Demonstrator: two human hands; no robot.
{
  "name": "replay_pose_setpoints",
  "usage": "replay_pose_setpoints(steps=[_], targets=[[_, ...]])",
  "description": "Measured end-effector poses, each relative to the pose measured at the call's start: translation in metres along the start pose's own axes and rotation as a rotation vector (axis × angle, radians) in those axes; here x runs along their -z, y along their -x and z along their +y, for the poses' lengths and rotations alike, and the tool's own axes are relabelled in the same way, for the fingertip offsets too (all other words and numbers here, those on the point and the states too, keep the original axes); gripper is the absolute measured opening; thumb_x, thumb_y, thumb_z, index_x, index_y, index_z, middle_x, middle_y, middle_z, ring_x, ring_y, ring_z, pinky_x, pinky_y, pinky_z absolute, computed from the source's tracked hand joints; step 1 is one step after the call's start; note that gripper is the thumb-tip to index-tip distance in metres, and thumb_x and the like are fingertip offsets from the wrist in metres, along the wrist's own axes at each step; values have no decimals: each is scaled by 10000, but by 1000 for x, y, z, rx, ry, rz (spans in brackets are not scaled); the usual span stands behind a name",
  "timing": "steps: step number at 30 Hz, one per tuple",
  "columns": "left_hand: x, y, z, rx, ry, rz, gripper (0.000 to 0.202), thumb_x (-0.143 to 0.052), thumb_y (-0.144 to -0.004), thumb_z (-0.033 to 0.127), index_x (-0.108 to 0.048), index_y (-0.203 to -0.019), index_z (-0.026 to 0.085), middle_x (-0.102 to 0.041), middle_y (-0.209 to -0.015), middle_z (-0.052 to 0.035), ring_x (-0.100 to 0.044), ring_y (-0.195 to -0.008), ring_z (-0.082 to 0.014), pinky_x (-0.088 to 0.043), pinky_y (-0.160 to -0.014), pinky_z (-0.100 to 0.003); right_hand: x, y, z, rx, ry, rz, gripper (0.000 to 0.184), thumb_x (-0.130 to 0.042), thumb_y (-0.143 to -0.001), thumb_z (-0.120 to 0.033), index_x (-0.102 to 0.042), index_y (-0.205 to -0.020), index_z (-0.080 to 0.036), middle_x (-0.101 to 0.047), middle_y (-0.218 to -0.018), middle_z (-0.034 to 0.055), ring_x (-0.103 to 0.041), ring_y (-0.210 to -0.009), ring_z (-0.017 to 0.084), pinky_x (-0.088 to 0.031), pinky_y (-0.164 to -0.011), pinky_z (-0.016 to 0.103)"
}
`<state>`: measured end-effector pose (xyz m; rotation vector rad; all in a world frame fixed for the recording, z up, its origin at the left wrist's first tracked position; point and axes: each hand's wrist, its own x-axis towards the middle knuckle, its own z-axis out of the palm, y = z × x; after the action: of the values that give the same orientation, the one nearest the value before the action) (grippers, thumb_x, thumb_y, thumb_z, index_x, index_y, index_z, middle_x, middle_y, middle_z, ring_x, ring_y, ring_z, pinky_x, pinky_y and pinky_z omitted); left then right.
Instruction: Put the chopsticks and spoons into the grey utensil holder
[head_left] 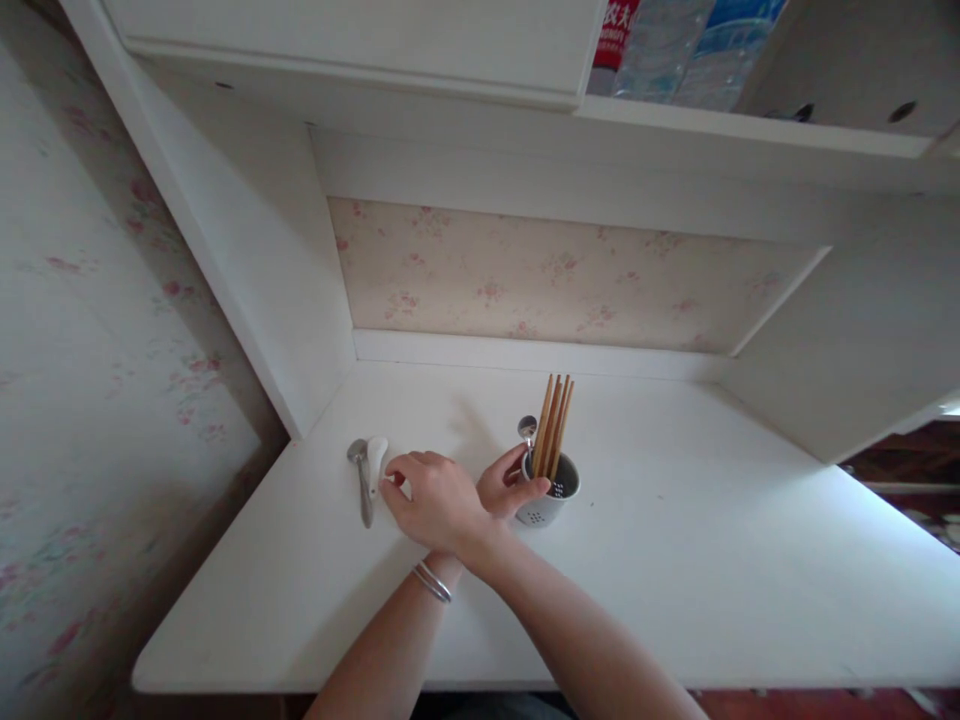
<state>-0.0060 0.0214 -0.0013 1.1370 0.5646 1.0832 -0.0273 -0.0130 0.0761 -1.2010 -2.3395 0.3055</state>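
My arms cross above the white desk. My left hand (506, 485), with bangles on its wrist, is wrapped round a light grey perforated utensil holder (534, 512), thumb over the rim. Several wooden chopsticks (553, 425) stand in the holder, beside a metal spoon (527, 428) with its bowl up. My right hand (435, 495) reaches across to the left, its thumb and forefinger pinched at the edge of a white spoon (376, 465); the exact grip is partly hidden. A metal spoon with a grey handle (364, 490) lies just left of the white one.
The white desk (675, 580) has side panels and a back ledge (540, 350). A cabinet (360, 50) overhangs it, with bottles (667, 50) on the shelf at upper right. Flowered wallpaper (112, 400) covers the wall on the left.
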Motion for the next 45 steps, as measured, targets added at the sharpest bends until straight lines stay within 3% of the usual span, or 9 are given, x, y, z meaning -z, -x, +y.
replay_pose_setpoints(steps=[5,9,17,27,34,41,45], targets=[[-8,0,0,19,31,9,691,-793,-694,361,-548,-1306,155,-610,-1284,-133,-548,-1205,-321,-402,-1046,-428,-29,-31,-8,31,89,-240,287,-442,-914,-365,-629,-1046,-192,-709,-1025,98,-679,-921,248,-534,-725,350],[-5,0,-3,24,56,3,724,-796,-693,356,-526,-1332,146,-594,-1309,-140,-533,-1225,-331,-383,-1066,-438,-52,-51,-6,-15,163,-330,259,-517,-850,-290,-608,-1052,-156,-691,-1044,149,-684,-943,295,-564,-695,392],[-5,-2,-4,30,79,21,700,-797,-694,344,-545,-1314,139,-614,-1286,-142,-536,-1224,-325,-381,-1067,-432,-80,-53,5,-65,193,-320,277,-545,-831,-229,-551,-1095,-147,-686,-1018,165,-689,-933,304,-578,-693,425],[-5,-1,-2,47,75,20,692,-792,-692,340,-549,-1305,131,-624,-1265,-143,-567,-1180,-312,-404,-1031,-414,-93,-59,-4,76,201,-277,251,-462,-857,-172,-591,-1068,-131,-653,-1068,164,-671,-945,286,-586,-689,409],[-5,1,4,59,69,0,673,-785,-700,342,-554,-1294,129,-646,-1221,-139,-587,-1143,-297,-418,-1008,-396,-107,-69,-7,75,215,-280,276,-563,-808,-204,-603,-1053,-85,-654,-1044,191,-630,-1023,306,-579,-752,417],[-5,3,6,45,48,-14,631,-767,-725,335,-559,-1289,145,-649,-1215,-124,-577,-1156,-285,-408,-1018,-387,-108,-65,-14,57,188,-275,292,-440,-899,-108,-516,-1181,-103,-683,-1001,181,-677,-948,277,-591,-696,405],[-5,4,8,39,38,-22,618,-767,-725,350,-572,-1281,162,-644,-1227,-115,-577,-1158,-283,-406,-1024,-391,-97,-59,-23,33,160,-252,345,-426,-889,-76,-464,-1232,-74,-681,-1015,182,-690,-914,265,-589,-692,365]])
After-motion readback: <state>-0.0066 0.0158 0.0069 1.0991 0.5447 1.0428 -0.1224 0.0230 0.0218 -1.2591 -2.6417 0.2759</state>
